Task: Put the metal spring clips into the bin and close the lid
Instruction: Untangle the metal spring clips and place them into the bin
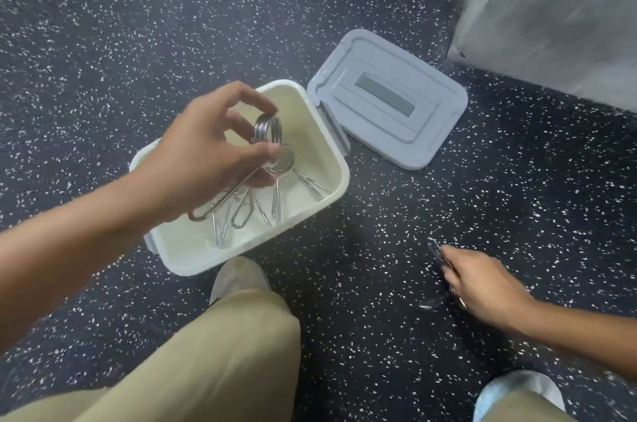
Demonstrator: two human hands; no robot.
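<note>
A cream plastic bin [331,159] stands open on the dark speckled floor. Several metal spring clips [275,204] lie on its bottom. My left hand [206,152] hovers over the bin, pinching the coiled end of a spring clip [267,128] whose long legs hang down into it. The grey lid [389,100] lies flat on the floor, touching the bin's far right corner. My right hand [479,280] is low on the floor to the right, closed around another spring clip [436,251], which is blurred.
A grey concrete wall or block [551,14] rises at the upper right. My two legs in tan trousers and light shoes [238,278] fill the lower part of the view, one shoe close to the bin's near edge.
</note>
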